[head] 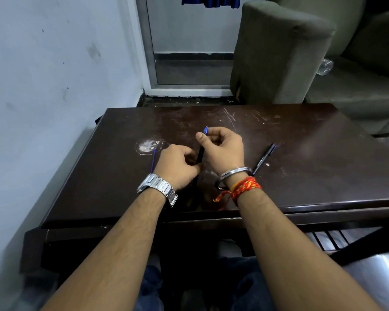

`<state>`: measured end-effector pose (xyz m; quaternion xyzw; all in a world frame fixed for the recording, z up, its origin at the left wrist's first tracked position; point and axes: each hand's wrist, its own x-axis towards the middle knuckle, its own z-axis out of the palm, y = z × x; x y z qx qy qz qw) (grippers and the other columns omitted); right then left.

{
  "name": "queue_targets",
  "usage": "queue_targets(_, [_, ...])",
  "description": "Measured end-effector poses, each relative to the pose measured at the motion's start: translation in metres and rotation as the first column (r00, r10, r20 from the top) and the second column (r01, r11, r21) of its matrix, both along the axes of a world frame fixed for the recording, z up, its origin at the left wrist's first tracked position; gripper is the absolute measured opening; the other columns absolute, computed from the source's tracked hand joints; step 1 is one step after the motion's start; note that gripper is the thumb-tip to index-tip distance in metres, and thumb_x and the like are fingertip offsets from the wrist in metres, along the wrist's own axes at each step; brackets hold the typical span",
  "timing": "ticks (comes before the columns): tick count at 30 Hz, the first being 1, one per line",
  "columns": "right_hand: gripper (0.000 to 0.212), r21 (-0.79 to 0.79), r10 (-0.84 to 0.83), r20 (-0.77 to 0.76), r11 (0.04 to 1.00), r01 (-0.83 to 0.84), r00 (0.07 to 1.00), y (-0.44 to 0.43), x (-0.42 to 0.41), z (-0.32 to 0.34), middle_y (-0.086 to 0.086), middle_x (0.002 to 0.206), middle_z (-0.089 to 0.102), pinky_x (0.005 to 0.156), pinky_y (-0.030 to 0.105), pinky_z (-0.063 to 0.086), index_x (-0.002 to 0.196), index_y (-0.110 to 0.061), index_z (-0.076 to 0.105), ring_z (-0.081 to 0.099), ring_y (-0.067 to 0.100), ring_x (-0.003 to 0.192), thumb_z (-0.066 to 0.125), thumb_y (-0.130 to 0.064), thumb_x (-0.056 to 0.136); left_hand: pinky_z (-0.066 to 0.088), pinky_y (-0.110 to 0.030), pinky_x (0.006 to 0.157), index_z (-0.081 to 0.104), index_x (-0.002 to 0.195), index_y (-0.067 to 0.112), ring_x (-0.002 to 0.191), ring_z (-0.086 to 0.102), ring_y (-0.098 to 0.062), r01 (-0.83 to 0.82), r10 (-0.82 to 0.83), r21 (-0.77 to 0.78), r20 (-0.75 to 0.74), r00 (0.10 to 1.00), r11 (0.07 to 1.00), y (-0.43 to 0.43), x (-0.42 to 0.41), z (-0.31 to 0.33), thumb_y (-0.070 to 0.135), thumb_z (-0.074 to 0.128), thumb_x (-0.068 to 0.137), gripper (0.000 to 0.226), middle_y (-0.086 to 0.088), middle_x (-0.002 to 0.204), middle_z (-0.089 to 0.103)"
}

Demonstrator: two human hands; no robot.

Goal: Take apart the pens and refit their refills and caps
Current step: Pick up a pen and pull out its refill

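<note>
Both hands hold one dark pen [200, 154] above the middle of the table [301, 153]. My left hand [177, 164] grips its lower end, fingers curled. My right hand [222, 149] pinches the upper end, where a blue tip section with a metal point [205, 130] sticks out past the thumb. A loose thin blue refill [153, 161] lies on the table just left of my left hand. A second dark pen [263, 158] lies to the right of my right wrist, its near end hidden behind the bangle.
The dark wooden table is scratched and has a white smear [149, 146] near the refill. A wall runs along the left. A grey sofa [301, 52] stands beyond the table's far right, a glass door behind.
</note>
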<state>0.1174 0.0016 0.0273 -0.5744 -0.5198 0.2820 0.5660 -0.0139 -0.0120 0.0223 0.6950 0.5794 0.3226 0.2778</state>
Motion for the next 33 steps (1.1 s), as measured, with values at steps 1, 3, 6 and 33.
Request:
queue_targets(1, [0.007,-0.007,0.008,-0.003,1.0,-0.008,1.0,0.001,0.002,0.0,-0.012,0.07,0.068,0.068,0.023,0.052,0.087,-0.027,0.068,0.063,0.001,0.068,0.074,-0.028,0.083,0.054,-0.026,0.062,0.073,0.07,0.027,0.065,0.07,-0.009,0.007,-0.007,0.0,-0.005,1.0,1.0,0.0,0.001,-0.001,0.019,0.078,0.071,0.009,0.007,0.067,0.074])
queue_targets(3, [0.007,-0.032,0.032,-0.03,0.999,-0.033,0.999,0.001,0.003,-0.001,-0.013,0.074,0.07,0.076,0.026,0.054,0.09,-0.031,0.066,0.067,0.003,0.077,0.065,-0.024,0.088,0.053,-0.024,0.063,0.073,0.07,0.03,0.066,0.07,-0.008,0.016,-0.016,0.002,-0.003,1.0,1.0,0.0,0.003,-0.002,0.019,0.078,0.072,0.012,0.008,0.068,0.074])
queue_targets(6, [0.016,-0.05,0.014,-0.087,0.999,-0.018,0.996,-0.001,0.003,-0.002,-0.014,0.075,0.07,0.075,0.021,0.056,0.096,-0.028,0.067,0.066,-0.001,0.076,0.068,-0.038,0.084,0.055,-0.027,0.064,0.076,0.073,0.023,0.067,0.07,-0.011,-0.016,0.015,0.017,0.014,1.0,1.0,0.001,0.007,-0.001,0.023,0.078,0.073,0.002,0.007,0.068,0.074])
queue_targets(33, [0.019,-0.117,0.096,-0.251,0.985,-0.128,0.963,-0.002,0.007,0.002,-0.003,0.085,0.075,0.072,0.029,0.053,0.098,-0.028,0.052,0.066,0.009,0.077,0.06,-0.014,0.088,0.038,-0.007,0.05,0.065,0.059,0.032,0.056,0.06,0.004,-0.006,0.006,0.026,-0.007,1.0,1.0,-0.004,0.012,0.005,0.021,0.076,0.073,0.021,0.014,0.058,0.066])
